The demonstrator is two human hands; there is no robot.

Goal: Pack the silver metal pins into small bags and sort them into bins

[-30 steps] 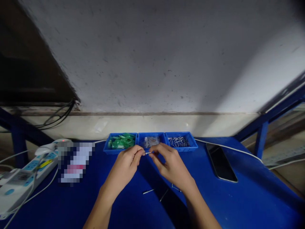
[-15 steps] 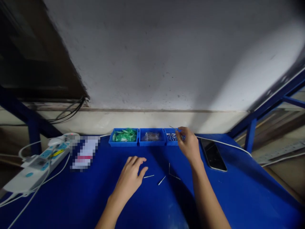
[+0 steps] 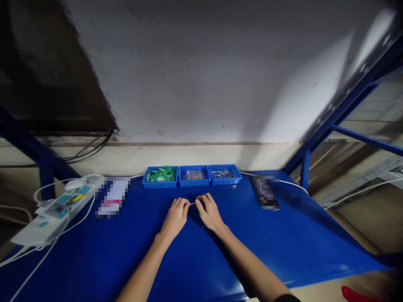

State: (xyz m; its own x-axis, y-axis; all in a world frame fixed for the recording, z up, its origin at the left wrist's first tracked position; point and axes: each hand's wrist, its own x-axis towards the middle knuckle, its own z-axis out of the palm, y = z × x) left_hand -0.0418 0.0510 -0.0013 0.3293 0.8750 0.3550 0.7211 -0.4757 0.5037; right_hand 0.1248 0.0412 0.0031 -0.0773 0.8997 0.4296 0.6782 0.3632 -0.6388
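Note:
My left hand (image 3: 176,216) and my right hand (image 3: 210,212) are close together over the middle of the blue table, fingertips pinched toward each other. Between them runs a thin metal pin (image 3: 193,204), with one end in each pinch. The tip of another small metal piece (image 3: 203,227) shows just below my right hand; the rest of it is hidden. Behind the hands, a blue bin (image 3: 225,181) at the right of a row holds several shiny metal pins (image 3: 223,174).
The middle bin (image 3: 195,183) holds clear plastic pieces, the left bin (image 3: 160,185) green packets. A white power strip (image 3: 47,224) with cables and a blurred pale item (image 3: 115,195) lie left. A phone (image 3: 266,193) lies right. Blue frame posts (image 3: 304,170) flank the table.
My right hand has come from the right bin down and left to meet my left hand, bringing a pin. Both hands now pinch it. The loose pins on the table are mostly covered.

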